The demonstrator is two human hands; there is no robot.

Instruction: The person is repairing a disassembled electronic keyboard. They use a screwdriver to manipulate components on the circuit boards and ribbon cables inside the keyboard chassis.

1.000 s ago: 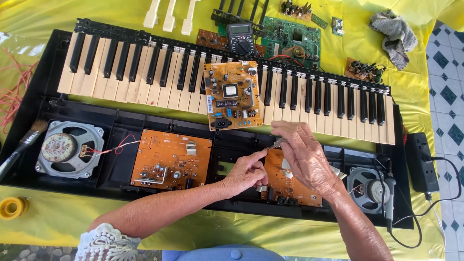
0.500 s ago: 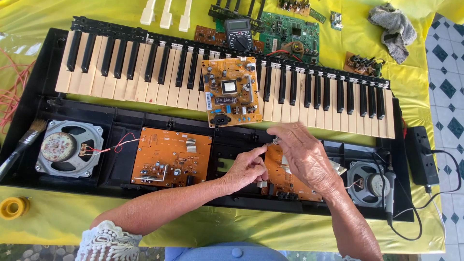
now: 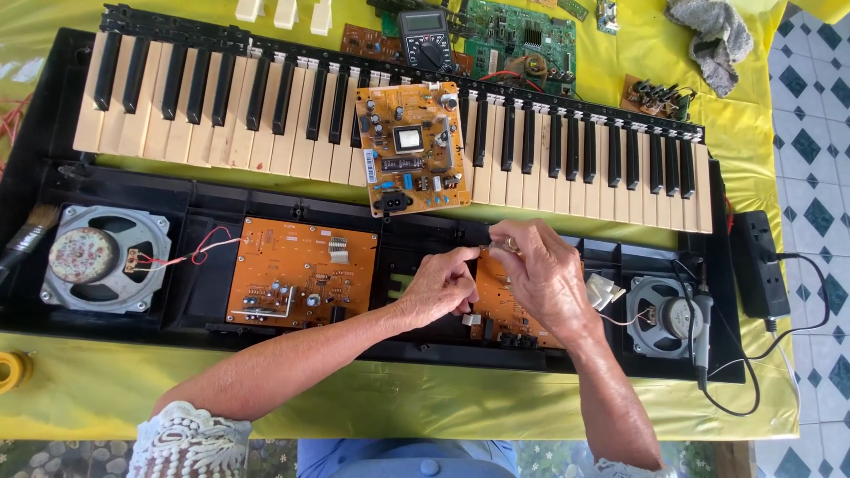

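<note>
An opened black electronic keyboard [image 3: 53, 177] lies on a yellow cloth. My left hand [image 3: 438, 285] and my right hand [image 3: 542, 276] meet over a small orange circuit board [image 3: 498, 305] in the right half of the case. Both hands have their fingertips pinched together at the board's upper edge, and they touch there. My right hand covers most of the board, so what sits between the fingers is hidden. A white ribbon cable [image 3: 605, 290] lies just right of my right hand.
A larger orange board [image 3: 301, 270] sits left of my hands. Speakers [image 3: 93, 258] [image 3: 666, 316] fill both ends of the case, and another board [image 3: 412, 146] rests on the keys. A multimeter [image 3: 425, 40], a green board [image 3: 522, 35], a grey rag [image 3: 713, 40], a power adapter [image 3: 760, 264] and a brush [image 3: 25, 239] lie around.
Both hands stay over the small orange board. My left fingertips have moved up to meet my right fingertips at its top edge. The view has shifted slightly.
</note>
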